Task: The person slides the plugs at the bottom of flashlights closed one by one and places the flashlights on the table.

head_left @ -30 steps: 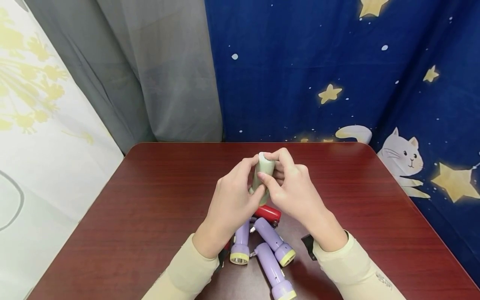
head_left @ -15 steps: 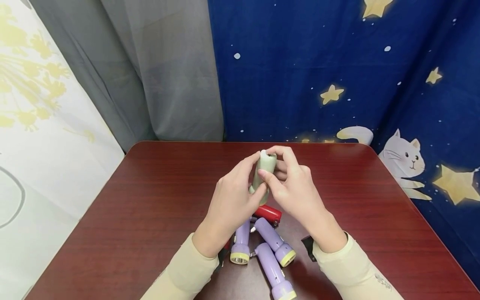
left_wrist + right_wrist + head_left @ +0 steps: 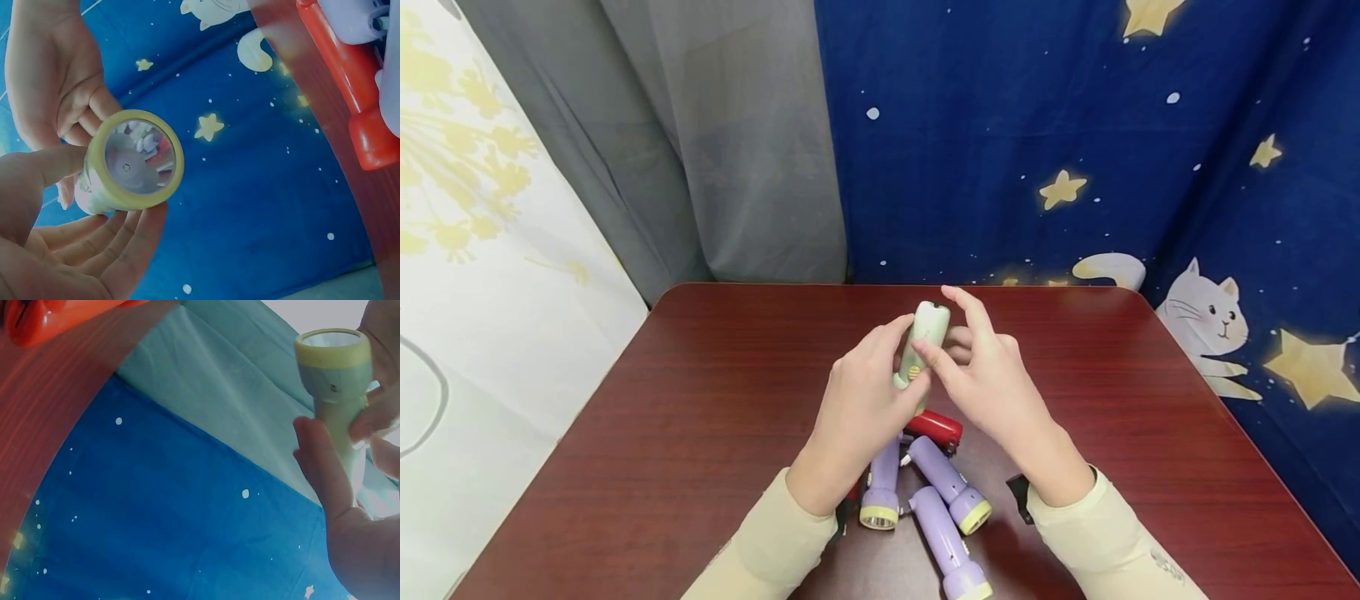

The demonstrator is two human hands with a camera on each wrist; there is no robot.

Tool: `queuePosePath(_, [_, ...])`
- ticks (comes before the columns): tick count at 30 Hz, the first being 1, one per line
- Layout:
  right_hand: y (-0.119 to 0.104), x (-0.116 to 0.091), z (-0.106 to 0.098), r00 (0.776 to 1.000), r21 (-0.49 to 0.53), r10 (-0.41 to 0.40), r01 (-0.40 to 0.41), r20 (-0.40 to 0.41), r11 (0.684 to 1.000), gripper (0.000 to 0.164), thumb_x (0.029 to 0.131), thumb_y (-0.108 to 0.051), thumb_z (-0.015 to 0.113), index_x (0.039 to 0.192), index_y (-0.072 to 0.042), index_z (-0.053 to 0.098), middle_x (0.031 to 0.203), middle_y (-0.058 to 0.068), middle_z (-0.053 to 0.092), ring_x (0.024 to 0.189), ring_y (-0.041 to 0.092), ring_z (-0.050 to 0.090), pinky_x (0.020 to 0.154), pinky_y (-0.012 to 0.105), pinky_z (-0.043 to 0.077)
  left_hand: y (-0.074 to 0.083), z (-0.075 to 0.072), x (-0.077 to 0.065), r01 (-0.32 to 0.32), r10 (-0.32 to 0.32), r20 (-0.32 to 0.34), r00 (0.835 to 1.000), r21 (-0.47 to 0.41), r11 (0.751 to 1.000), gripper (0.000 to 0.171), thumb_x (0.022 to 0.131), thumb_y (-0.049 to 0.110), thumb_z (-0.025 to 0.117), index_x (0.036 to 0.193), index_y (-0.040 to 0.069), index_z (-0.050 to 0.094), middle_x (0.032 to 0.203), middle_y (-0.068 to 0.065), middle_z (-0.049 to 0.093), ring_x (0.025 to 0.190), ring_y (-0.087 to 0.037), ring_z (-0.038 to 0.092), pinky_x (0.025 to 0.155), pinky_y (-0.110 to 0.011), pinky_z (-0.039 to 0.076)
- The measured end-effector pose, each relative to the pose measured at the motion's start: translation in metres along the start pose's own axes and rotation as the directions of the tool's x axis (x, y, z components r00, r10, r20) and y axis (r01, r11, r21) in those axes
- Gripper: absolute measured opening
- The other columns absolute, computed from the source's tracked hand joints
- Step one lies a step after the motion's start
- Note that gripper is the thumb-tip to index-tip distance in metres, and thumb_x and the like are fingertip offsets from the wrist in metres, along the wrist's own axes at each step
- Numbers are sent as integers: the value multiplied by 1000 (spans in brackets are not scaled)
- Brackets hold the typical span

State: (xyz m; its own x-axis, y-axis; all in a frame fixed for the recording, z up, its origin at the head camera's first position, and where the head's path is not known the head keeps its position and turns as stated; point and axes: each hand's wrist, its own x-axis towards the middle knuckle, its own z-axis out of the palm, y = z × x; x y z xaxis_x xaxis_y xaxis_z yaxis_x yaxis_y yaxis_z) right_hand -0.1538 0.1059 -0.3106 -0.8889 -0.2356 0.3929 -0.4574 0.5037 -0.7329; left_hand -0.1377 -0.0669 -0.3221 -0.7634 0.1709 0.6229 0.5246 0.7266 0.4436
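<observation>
The pale-green cylindrical plastic flashlight (image 3: 931, 322) has rotated, exposing a yellow ribbed patch (image 3: 913, 372) at seven o'clock; the left hand (image 3: 865, 382) and right hand (image 3: 991, 373) grip it, twelve-o'clock end uncovered.

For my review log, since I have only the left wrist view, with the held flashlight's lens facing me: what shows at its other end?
Observer: The head view shows a small dark spot on the pale green flashlight's tail end.
Operator: Is the right hand pressing there?
Observer: It doesn't look so; in the head view its index finger reaches past that end, seemingly apart from it.
Operator: I get only purple pieces in my corner. How many purple flashlights lie on the table?
Observer: Three show in the head view.
</observation>
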Motion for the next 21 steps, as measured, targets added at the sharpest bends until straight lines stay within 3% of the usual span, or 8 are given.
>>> queuePosePath(4, [4, -3, 0, 994, -30, 65, -63, 93, 998, 80, 103, -26, 73, 168, -16, 28, 127, 14, 78, 108, 30, 80, 95, 48, 63, -11, -1, 6, 52, -52, 2, 999, 15, 999, 54, 90, 19, 85, 138, 4, 65, 114, -11, 77, 82, -18, 71, 72, -33, 64])
queuePosePath(7, [8, -6, 0, 987, -77, 82, -72, 141, 994, 77, 103, -25, 72, 167, -11, 31, 124, 13, 79, 104, 28, 81, 95, 48, 64, -24, -1, 12, 114, -115, 18, 993, 33, 993, 55, 91, 24, 86, 138, 5, 66, 117, -13, 77, 87, -22, 76, 76, -37, 66])
queuePosePath(14, [16, -11, 3, 969, -180, 108, -69, 221, 981, 60, 102, -23, 71, 156, -8, 50, 112, 7, 82, 102, 21, 80, 92, 45, 65, -59, 0, 23, 274, -279, 79, 957, 69, 959, 56, 92, 30, 85, 140, 7, 66, 117, -14, 77, 86, -27, 75, 76, -42, 65])
queuePosePath(18, [19, -13, 4, 952, -249, 145, -78, 268, 966, 43, 102, -25, 72, 140, -9, 65, 106, 2, 81, 98, 15, 78, 91, 41, 65, -79, 5, 26, 327, -335, 97, 937, 92, 941, 55, 94, 31, 82, 140, 8, 65, 115, -14, 78, 87, -29, 75, 78, -46, 65])
queuePosePath(21, [21, -15, 5, 927, -336, 175, -58, 331, 940, 25, 100, -29, 74, 119, -12, 75, 96, -3, 79, 84, 8, 73, 83, 36, 64, -95, 9, 30, 357, -369, 109, 923, 111, 927, 54, 95, 32, 79, 141, 7, 65, 116, -16, 78, 93, -33, 76, 82, -50, 64])
